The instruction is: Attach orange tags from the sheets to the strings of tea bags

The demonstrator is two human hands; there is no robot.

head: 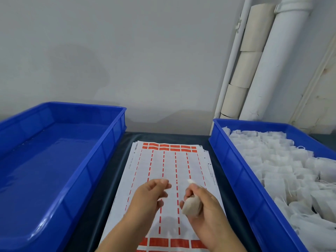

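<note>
- head view: right hand (pixel 201 202) is curled round a tea bag (pixel 191 205), with what looks like its string end poking up out of the fingers at the top. it hovers over the right half of the tag sheet (pixel 169 171).
- left hand (pixel 151 192) is loose, fingers half-curled, holding nothing i can make out. there's a bit of motion blur on the fingertips, so can't rule out a tiny tag pinched there.
- the sheet lies on the dark bench (pixel 116 171) between the two crates, long axis running straight away from the person. most of the middle is already peeled. orange tags are left in a far row (pixel 169 147) and a near row (pixel 169 242).
- key relation imo: the near row sits just under both wrists, closest to the left hand, so that hand peels while the right holds the string.
- blue crate on the right (pixel 234 160) is full of untagged tea bags (pixel 283 160); blue crate on the left (pixel 101 151) looks bare inside.
</note>
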